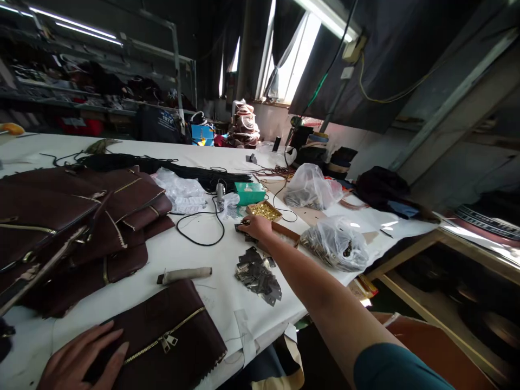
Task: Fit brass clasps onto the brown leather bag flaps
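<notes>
My left hand (83,357) lies with its fingers spread on a dark brown leather bag panel (170,330) at the table's front edge. A brass zipper (179,327) with two pullers crosses the panel. Stretched far forward, my right hand (258,227) has its fingers bent together beside a cardboard tray (286,234). What they pinch, if anything, is too small to make out. Just behind that hand, small gold-coloured fittings (264,210) fill a shallow box. A loose pile of thin grey metal plates (259,275) lies on the near side.
Several brown leather bag pieces (81,222) are heaped at left. A cloth-wrapped tool (184,275) lies behind the panel. A green box (249,193), a black cord (199,245) and plastic bags of metal parts (335,244) stand farther back on the white table (195,157).
</notes>
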A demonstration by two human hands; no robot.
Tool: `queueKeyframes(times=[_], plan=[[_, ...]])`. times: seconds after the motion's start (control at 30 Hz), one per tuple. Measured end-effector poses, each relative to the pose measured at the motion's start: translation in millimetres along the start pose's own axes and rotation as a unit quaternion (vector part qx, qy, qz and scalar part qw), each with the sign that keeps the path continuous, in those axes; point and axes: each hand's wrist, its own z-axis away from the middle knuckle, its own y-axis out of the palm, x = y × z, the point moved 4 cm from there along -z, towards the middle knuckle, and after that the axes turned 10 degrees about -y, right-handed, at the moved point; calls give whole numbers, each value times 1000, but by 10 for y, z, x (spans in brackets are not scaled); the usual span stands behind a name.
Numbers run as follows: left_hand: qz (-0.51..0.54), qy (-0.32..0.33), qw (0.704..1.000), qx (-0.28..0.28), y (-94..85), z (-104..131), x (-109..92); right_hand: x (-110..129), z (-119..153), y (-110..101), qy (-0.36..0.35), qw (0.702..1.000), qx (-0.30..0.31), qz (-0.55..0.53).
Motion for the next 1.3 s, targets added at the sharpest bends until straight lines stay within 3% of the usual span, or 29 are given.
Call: queueKeyframes(times=[0.2,0.3,0.43,0.57,0.67,0.77,0.87,0.93,0.97,1.0,1.1,1.23,1.3], plan=[[25,-26,999,-18,0,78,8,-46,-49,-208,-12,1000,19,6],[15,-14,1000,7,-56,106,-25,-42,-27,-301,-3,999,2,-32],[6,6,999,38,-123,125,-72,64,47,-415,11,991,-31,-129],[14,6,999,44,-168,116,-150,372,280,-545,4,960,-40,-277],[28,3,999,30,-264,64,-263,695,723,-507,-12,921,-8,-389],[52,35,998,-11,-543,24,-538,1014,1396,-278,-23,876,34,-481],[102,39,994,-30,-930,97,-989,1322,2135,58,-9,784,88,-614],[174,-35,983,39,-1081,222,-1308,1506,2572,241,3,732,99,-674],[222,-81,968,88,-1106,313,-1461,1580,2761,306,6,720,88,-688],[267,-107,949,132,-1111,416,-1618,1643,2932,354,6,716,70,-695],[340,-125,923,129,-1114,704,-1951,1762,3349,423,2,724,18,-689],[364,-121,918,102,-1128,943,-2060,1795,3683,358,-22,740,-3,-672],[391,-129,902,133,-1174,995,-2044,1780,3766,280,-38,737,4,-674]])
